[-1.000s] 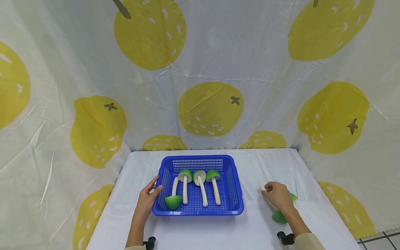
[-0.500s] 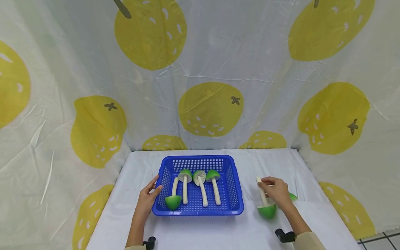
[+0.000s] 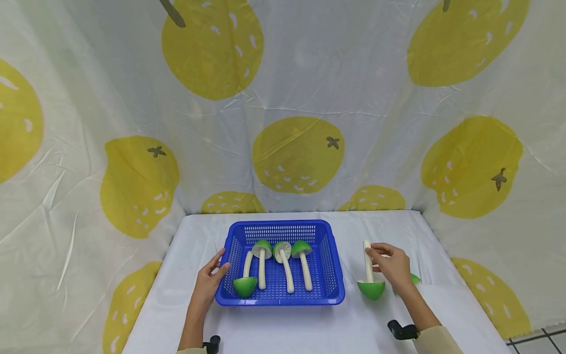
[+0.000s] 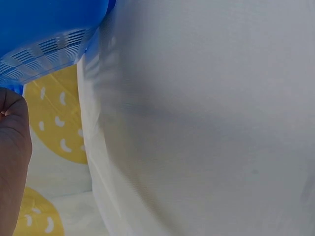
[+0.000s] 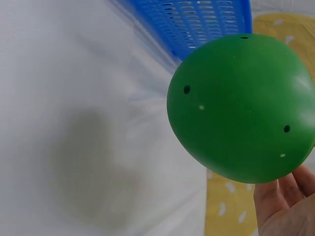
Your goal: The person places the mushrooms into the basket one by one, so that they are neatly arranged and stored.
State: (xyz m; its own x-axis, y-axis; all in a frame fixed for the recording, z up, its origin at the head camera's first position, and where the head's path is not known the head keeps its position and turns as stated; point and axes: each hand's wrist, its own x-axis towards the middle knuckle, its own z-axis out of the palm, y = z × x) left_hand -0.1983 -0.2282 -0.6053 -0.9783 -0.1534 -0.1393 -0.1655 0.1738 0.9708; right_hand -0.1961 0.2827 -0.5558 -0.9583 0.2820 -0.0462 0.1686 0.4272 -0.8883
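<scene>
My right hand (image 3: 391,266) grips the white stem of a toy mushroom (image 3: 369,275) and holds it upside down, its green cap (image 5: 241,113) hanging just above the white table, right of the blue basket (image 3: 327,295). Several green-capped mushrooms (image 3: 283,265) lie inside the basket. My left hand (image 3: 208,282) rests with straight fingers against the basket's left wall (image 4: 44,49). Another green cap (image 3: 414,279) peeks out behind my right hand.
The white table (image 3: 283,329) is hemmed in by a lemon-print curtain (image 3: 296,152) at the back and on both sides. Black wrist straps (image 3: 400,329) show at the near edge.
My right hand has lifted the mushroom off the table, turned it stem-up, and carried it left toward the basket. The left hand has stayed put.
</scene>
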